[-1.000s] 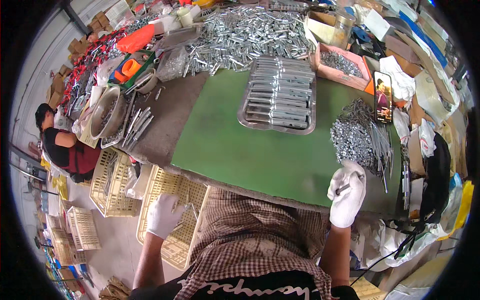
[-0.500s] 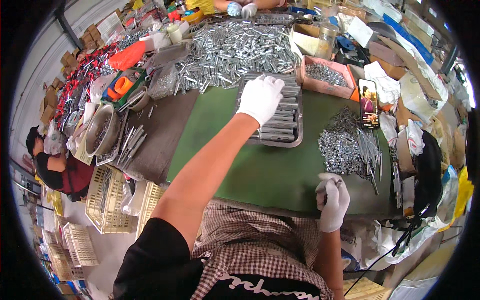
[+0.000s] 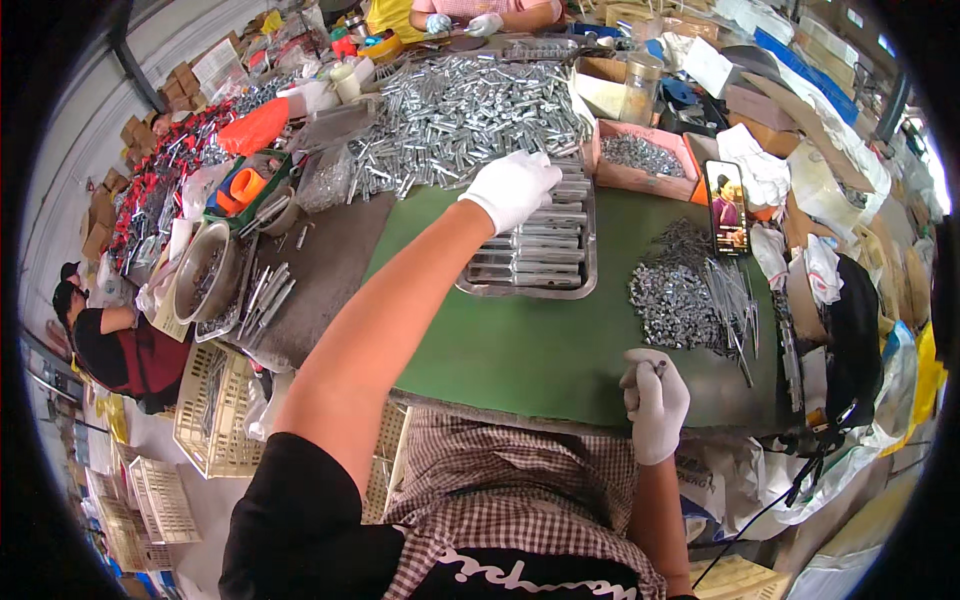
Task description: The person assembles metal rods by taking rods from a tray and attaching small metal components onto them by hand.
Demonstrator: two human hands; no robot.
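My left hand [image 3: 515,190], in a white glove, reaches over the far left part of a metal tray [image 3: 530,291], beside the big pile of metal tubes [image 3: 480,115]. Its fingers are curled downward and closed; whatever they hold is hidden beneath the glove. Several silvery tubes [image 3: 540,255] lie side by side across the tray. Near the front edge of the table, my right hand [image 3: 657,405], gloved too, is closed with its fingers up. The tip of a small metal part [image 3: 660,368] shows between thumb and fingers.
Right of the tray lie a heap of small nuts [image 3: 672,305] and thin metal rods [image 3: 735,315]. Behind them are a pink box of small parts [image 3: 650,158] and a propped phone [image 3: 728,207]. A metal bowl [image 3: 208,270] stands left. Across the table, another person's gloved hands [image 3: 484,25] show.
My left hand has shifted slightly left over the tray, uncovering more tubes. My right hand stays closed near the table edge. The whole view has moved a little.
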